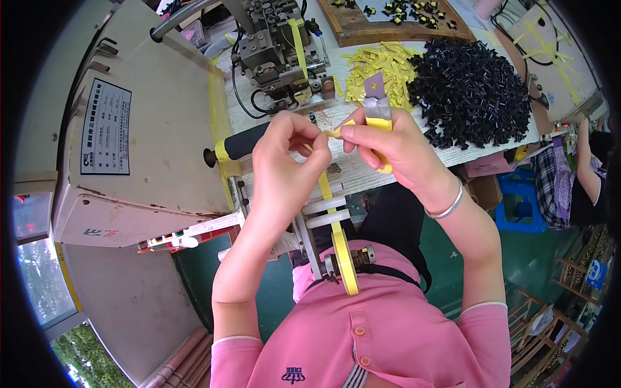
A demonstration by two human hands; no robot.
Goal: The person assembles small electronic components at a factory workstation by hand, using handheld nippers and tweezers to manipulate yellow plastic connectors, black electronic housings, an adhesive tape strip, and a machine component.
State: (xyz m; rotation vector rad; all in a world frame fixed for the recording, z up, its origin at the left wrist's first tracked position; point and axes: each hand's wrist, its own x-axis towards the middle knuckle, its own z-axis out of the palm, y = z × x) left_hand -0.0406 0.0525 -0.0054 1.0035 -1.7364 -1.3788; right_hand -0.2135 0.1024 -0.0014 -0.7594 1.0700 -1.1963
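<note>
My left hand is closed, thumb and fingers pinched together over the near edge of the bench. My right hand grips a flat blade whose handle is wrapped in grey and yellow tape. Its thumb and forefinger also pinch a short piece of yellow tape, which stretches across to the left fingertips. Below the hands, a roll of yellow tape sits on a spindle in front of my waist. From it a yellow band rises past white rollers toward my left hand, whose fingers hide its upper end.
A small metal machine stands at the bench's back left, beside a large beige cabinet. Yellow strips and a heap of small black parts lie to the right. Behind them is a wooden-framed tray. Another person's arm shows at far right.
</note>
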